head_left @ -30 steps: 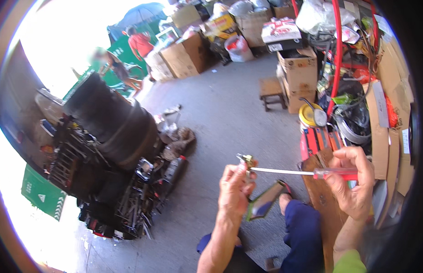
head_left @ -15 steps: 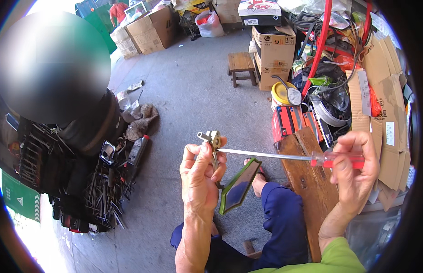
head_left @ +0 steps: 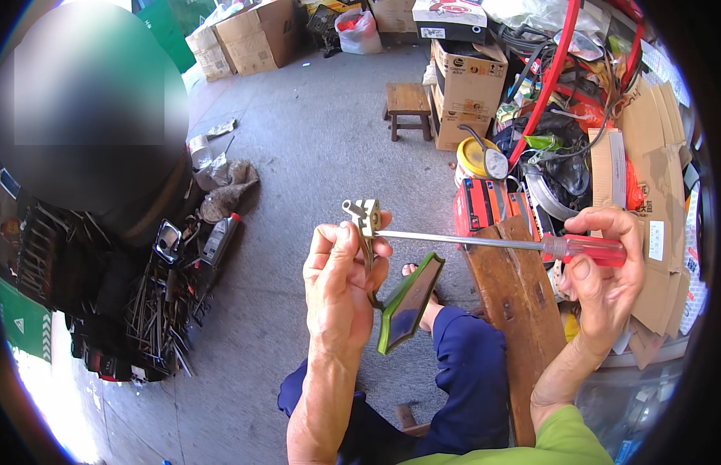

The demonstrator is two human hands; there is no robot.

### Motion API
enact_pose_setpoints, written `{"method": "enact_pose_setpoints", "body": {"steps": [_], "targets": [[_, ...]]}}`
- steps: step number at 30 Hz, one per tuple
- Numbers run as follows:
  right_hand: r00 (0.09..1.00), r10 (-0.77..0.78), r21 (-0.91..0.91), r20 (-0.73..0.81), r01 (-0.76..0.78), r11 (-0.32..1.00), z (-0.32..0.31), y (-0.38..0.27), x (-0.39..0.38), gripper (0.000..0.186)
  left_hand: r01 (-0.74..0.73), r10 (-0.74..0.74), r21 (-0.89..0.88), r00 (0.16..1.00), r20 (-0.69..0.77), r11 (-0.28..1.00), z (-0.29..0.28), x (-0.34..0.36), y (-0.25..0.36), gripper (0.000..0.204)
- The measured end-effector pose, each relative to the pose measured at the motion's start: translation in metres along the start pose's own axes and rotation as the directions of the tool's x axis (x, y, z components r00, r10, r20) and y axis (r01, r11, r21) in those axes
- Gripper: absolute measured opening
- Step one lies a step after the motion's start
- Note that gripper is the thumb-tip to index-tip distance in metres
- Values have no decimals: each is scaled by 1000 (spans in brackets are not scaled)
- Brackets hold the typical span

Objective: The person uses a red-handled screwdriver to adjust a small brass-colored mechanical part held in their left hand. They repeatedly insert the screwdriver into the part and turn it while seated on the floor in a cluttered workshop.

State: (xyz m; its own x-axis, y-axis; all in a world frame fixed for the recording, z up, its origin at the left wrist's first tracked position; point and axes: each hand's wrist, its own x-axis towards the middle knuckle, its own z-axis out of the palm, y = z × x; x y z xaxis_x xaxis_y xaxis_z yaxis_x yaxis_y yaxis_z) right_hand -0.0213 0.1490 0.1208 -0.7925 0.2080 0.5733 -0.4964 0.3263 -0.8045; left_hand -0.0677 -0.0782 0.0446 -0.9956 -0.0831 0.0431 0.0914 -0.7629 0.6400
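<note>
While your left hand (head_left: 339,271) is closed around the stem (head_left: 367,253) of the green-rimmed mirror (head_left: 411,305), your right hand (head_left: 608,287) grips the screwdriver (head_left: 501,243) by its red handle, between thumb and fingers. The mirror panel hangs below and to the right of your left grip; the brassy bracket (head_left: 365,218) stands just above your left thumb. What matters most is the screwdriver's long axis: it runs nearly level, leftward from your right hand to the bracket's right side, where its tip seems to touch. Whether it sits in a screw, I cannot tell. Your left hand is the nearer to the bracket.

You hold one mirror with one bracket, and one screwdriver. Beyond your hands are one wooden bench (head_left: 515,322) on your right, one yellow-lidded bucket (head_left: 470,157), one low stool (head_left: 408,98) and two stacked brown cartons (head_left: 470,84).
</note>
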Motion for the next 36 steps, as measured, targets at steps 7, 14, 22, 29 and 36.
{"method": "enact_pose_setpoints", "body": {"steps": [7, 14, 22, 29, 36], "targets": [[989, 64, -84, -131, -76, 994, -6, 4, -9, 34, 9, -9, -4, 1000, 6, 1000, 4, -2, -1, 14], [999, 35, 44, -37, -34, 998, 6, -2, -6, 39, 25, -25, 2, 1000, 14, 1000, -3, 0, 1, 12], [988, 77, -73, -132, -87, 994, 0, 2, -12, 45, 35, -34, 33, 999, -17, 999, 0, -3, 1, 10], [999, -13, 59, -31, 15, 998, 10, -6, -7, 52, 19, -19, 28, 1000, -17, 999, -1, -3, 1, 7], [986, 75, -56, -147, -84, 995, 5, -7, -12, 49, 60, -60, 43, 998, -5, 997, 1, -5, -1, 8]]}}
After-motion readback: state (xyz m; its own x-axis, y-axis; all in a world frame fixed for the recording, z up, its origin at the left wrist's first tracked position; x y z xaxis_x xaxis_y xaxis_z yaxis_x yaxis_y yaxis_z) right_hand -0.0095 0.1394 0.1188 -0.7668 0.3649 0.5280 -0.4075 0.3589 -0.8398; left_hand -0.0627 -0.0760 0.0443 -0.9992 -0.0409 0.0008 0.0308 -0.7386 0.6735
